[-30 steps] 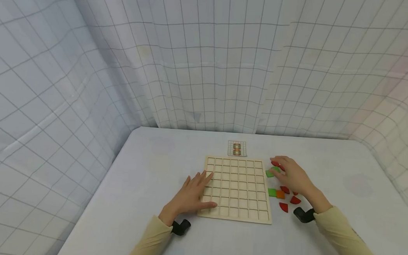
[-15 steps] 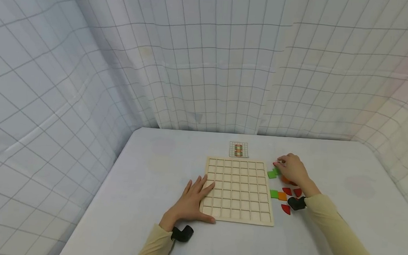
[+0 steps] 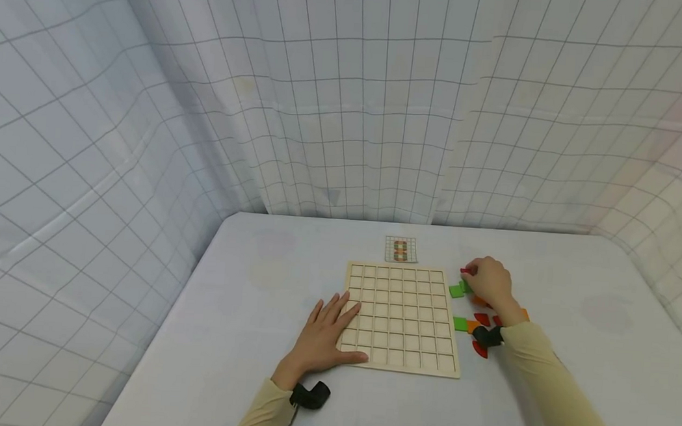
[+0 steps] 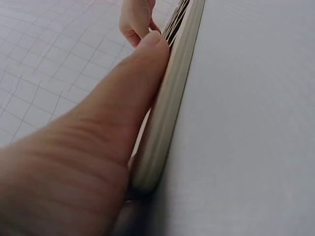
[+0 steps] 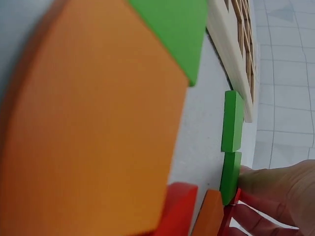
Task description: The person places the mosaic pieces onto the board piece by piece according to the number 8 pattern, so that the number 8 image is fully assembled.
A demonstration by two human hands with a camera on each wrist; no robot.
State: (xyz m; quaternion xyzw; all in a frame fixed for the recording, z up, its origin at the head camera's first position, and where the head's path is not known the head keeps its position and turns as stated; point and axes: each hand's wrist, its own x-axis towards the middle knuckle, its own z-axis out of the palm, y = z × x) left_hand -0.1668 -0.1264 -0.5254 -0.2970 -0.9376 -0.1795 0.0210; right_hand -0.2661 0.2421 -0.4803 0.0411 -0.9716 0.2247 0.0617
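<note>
My left hand (image 3: 319,339) lies with spread, straight fingers over the left edge of a pale wooden grid board (image 3: 407,324). Its thumb (image 4: 123,93) stretches along the board's near edge in the left wrist view. Beyond the board's right side, my right hand (image 3: 491,282) pinches a small red piece (image 3: 466,271) between thumb and fingers. Two green square tiles (image 3: 456,291) lie beside those fingertips, one partly covered by them. In the right wrist view the same green tiles (image 5: 232,120) stand in a row, the nearer one right at the fingers.
More loose pieces lie right of the board: a green square (image 3: 460,324), an orange square (image 3: 472,326) and several red quarter-rounds (image 3: 480,350), some hidden under the right wrist. A pattern card (image 3: 400,249) lies behind the board. Gridded white curtains (image 3: 347,109) surround the table.
My right hand has gone from hovering with spread fingers over the pieces to pinching a red one. My left hand has shifted slightly toward the board's near corner.
</note>
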